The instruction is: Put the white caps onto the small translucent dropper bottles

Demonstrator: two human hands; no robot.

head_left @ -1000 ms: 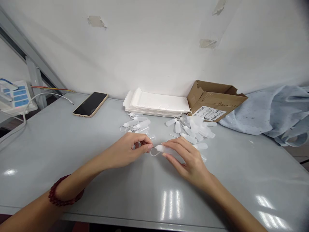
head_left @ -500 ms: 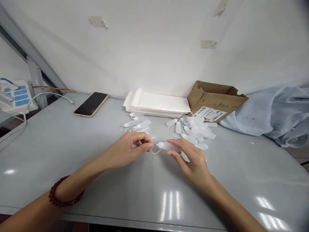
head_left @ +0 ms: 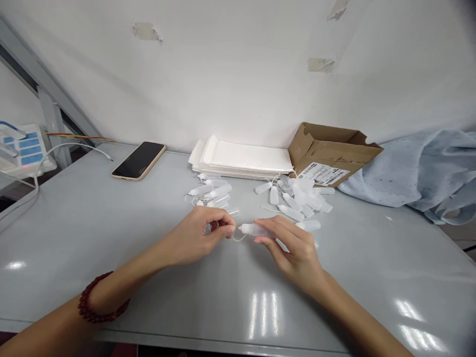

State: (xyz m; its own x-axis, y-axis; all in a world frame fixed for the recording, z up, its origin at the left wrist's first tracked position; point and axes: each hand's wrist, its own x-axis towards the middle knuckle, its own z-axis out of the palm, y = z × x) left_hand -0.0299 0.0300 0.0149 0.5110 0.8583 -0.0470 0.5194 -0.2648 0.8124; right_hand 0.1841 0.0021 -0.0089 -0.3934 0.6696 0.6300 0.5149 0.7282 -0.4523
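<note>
My right hand [head_left: 293, 245] grips a translucent squeeze bottle [head_left: 256, 230], which lies level with its needle tip pointing left. A thin white strap [head_left: 240, 239] loops below the tip, from the bottle's neck to the fingers of my left hand [head_left: 206, 233]. Those fingers are pinched at the tip around the strap's cap end; the cap itself is hidden. A short bit of dark needle shows between fingertips and neck. Behind my left hand lies a group of similar bottles [head_left: 221, 192], and a larger pile of bottles [head_left: 307, 196] is behind my right hand.
White padded envelopes [head_left: 253, 156] are stacked against the wall, beside an open cardboard box [head_left: 334, 156]. Light blue fabric [head_left: 405, 171] is bunched at the right. Left on the grey table [head_left: 167, 307] are a phone [head_left: 139, 161] and a white cable [head_left: 78, 144], near a power strip [head_left: 29, 151].
The bottle has shifted slightly left and down, with its neck now nearer my left fingertips. My left hand has also sunk a little. Both hands keep their grips.
</note>
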